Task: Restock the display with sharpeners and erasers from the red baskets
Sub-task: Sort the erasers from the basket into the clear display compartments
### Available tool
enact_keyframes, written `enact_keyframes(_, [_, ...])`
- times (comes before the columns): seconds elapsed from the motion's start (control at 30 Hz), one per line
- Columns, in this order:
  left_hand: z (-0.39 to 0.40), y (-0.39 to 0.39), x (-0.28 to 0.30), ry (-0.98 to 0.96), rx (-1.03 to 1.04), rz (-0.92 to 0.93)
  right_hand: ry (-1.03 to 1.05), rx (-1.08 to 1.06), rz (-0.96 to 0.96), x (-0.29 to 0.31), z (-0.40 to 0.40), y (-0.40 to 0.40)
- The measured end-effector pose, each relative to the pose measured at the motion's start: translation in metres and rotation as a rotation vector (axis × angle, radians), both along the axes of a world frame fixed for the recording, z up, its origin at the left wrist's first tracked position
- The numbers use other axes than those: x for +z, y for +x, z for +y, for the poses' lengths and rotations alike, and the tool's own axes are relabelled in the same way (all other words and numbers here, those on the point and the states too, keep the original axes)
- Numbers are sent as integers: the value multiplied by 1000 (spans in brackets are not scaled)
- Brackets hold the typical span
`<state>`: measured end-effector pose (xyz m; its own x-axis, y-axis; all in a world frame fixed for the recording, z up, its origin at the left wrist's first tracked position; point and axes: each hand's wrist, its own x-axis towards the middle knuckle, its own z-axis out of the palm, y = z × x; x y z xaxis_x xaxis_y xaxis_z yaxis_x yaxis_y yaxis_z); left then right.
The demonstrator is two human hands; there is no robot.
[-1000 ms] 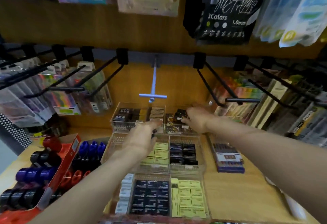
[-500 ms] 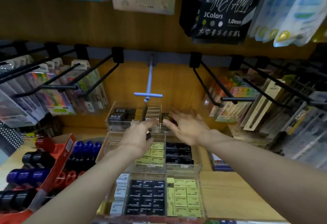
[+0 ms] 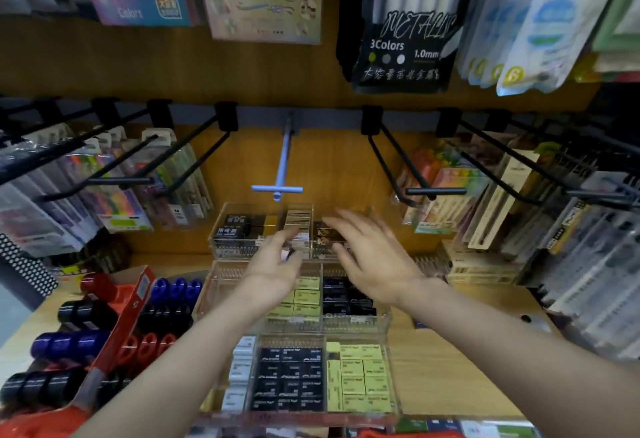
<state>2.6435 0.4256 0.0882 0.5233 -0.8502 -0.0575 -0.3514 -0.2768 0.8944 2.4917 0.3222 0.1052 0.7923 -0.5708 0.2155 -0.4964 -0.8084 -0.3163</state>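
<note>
A stationery shop: packaged pens (image 3: 403, 22) hang on pegboard hooks (image 3: 408, 164) at upper frame, above clear trays of erasers (image 3: 322, 378) at bottom centre.
</note>
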Motion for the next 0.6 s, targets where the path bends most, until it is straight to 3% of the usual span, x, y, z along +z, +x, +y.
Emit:
enact_keyframes(0.07, [13,-15,13,-86,73,384,197,-13,-190,6,28,-16])
enact_keyframes(0.13, [30,-30,27,-156,120,703,582,-135,-368,15,58,-29])
enact_keyframes(0.2, [49,-44,42,-210,157,928,968,-214,-520,26,87,-38])
enact_keyframes(0.23, [58,-50,48,-234,170,980,1068,-221,-581,31,99,-41])
enact_keyframes(0.3, [75,-62,58,-286,181,1044,1089,-227,-658,39,122,-44])
enact_keyframes(0.43, [101,-77,72,-358,152,1095,882,-278,-656,51,149,-43])
enact_keyframes(0.6, [107,-75,67,-367,196,1030,786,-270,-538,49,147,-42])
